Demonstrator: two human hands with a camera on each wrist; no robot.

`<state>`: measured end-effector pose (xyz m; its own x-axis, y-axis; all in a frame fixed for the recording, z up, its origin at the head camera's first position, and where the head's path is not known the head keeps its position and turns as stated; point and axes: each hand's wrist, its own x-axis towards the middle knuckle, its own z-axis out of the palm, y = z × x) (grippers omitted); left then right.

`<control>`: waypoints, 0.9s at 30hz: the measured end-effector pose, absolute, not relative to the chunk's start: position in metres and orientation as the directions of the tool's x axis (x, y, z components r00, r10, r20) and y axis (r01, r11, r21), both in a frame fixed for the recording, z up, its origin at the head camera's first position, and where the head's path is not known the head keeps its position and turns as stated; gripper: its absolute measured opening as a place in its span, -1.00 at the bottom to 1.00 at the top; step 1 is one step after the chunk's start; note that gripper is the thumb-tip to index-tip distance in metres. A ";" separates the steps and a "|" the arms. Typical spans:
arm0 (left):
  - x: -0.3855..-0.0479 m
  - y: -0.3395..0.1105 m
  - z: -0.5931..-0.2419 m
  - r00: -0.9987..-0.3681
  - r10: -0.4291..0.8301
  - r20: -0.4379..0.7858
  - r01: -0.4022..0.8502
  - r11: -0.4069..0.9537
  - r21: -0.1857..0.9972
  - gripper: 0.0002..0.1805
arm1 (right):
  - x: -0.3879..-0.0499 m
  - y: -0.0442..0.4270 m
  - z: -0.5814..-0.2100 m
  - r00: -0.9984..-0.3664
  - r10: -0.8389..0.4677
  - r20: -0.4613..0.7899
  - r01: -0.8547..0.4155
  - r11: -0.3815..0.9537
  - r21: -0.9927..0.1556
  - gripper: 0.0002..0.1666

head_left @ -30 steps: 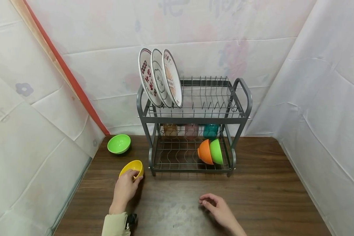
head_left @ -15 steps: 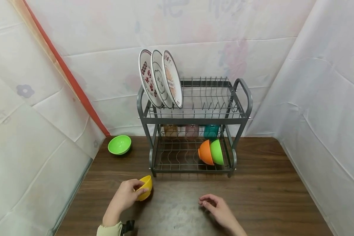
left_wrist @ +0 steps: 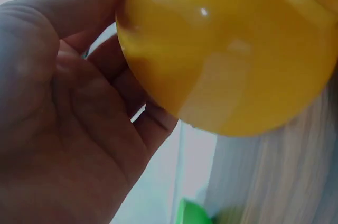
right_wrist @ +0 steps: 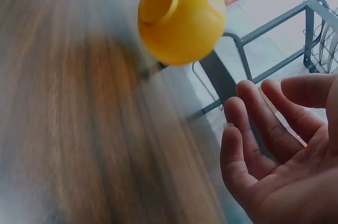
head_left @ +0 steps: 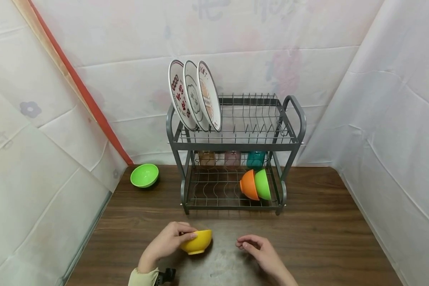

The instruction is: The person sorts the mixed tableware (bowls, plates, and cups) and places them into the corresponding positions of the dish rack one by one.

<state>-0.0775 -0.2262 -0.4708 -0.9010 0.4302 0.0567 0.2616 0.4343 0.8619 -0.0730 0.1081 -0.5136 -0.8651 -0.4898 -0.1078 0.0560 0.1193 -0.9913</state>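
My left hand (head_left: 171,240) pinches a yellow bowl (head_left: 199,242) by its rim, thumb on the near outer side. In the head view the bowl is nearly upright above the front of the table. The left wrist view shows its smooth outer wall (left_wrist: 227,55) close up, against the thumb and fingers. A short gap to the right of the bowl, my right hand (head_left: 262,254) holds nothing, its fingers loosely bent. From the right wrist view, the bowl's round foot (right_wrist: 158,3) faces the camera, apart from the right fingers (right_wrist: 259,123).
A two-tier dish rack (head_left: 232,146) stands behind the hands. Three plates (head_left: 209,97) lean on its upper left. Below are an orange bowl (head_left: 248,185), a green bowl (head_left: 262,184) and coloured cups (head_left: 255,159). Another green bowl (head_left: 144,175) sits at the table's back left.
My left hand has lifted the yellow bowl from the left side and carried it right and toward the front, levelling it. The right hand has shifted slightly left.
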 end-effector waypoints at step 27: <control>-0.084 -0.189 -0.487 -0.708 0.699 0.103 0.292 0.157 0.943 -0.76 | -0.061 0.091 -0.517 -0.733 -0.680 0.024 -0.076 0.047 -0.996 -0.83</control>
<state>-0.0844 -0.1891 -0.4873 -0.7081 0.6985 0.1033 0.2924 0.1570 0.9433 -0.0608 0.0906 -0.5174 -0.7331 -0.6797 0.0242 -0.0762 0.0466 -0.9960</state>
